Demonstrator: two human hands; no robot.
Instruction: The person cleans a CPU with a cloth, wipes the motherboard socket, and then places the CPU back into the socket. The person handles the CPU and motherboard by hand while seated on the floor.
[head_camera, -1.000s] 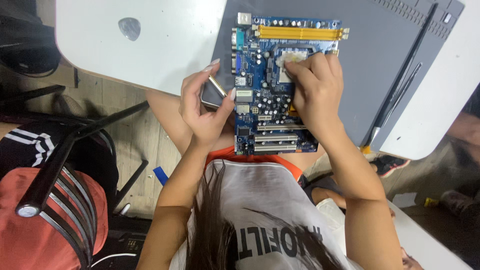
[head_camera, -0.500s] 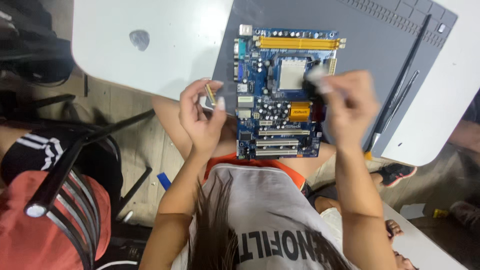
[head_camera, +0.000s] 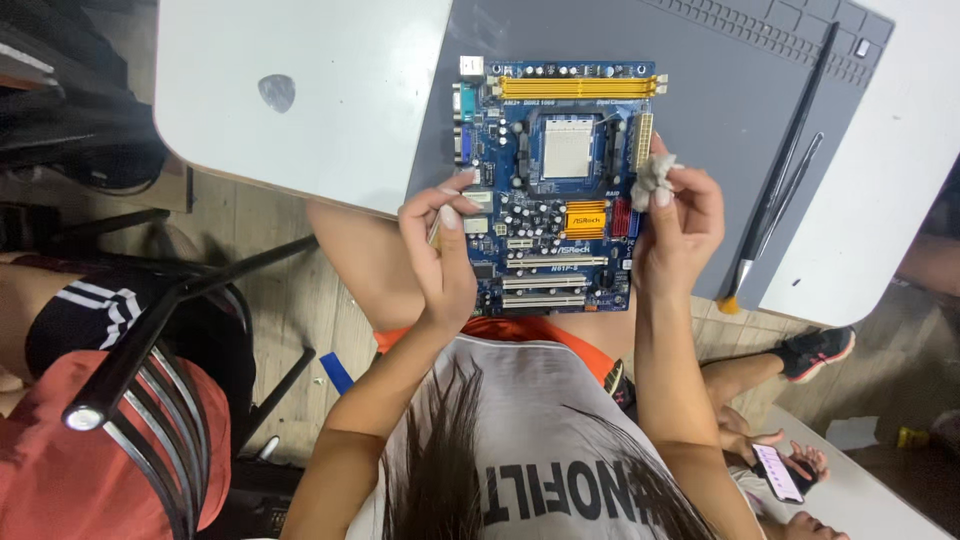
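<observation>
Two hands: both are on the job at the near edge of the grey mat (head_camera: 700, 110).
Board: the blue circuit board (head_camera: 552, 185) lies flat on the mat, its near edge overhanging the table (head_camera: 300, 120) toward the person's lap.
Left hand: the left hand (head_camera: 440, 255) pinches the board's left edge, fingers closed narrowly on it, and seems to hold a thin pale stick too; I cannot tell what that is.
Right hand: the right hand (head_camera: 680, 225) pinches a crumpled white wipe (head_camera: 655, 172) at the board's right edge.
Doing it well: I would keep the left grip firm, dab lightly and stay clear of the socket.
Also here: a long brush (head_camera: 785, 165) lies on the mat's right side.
</observation>
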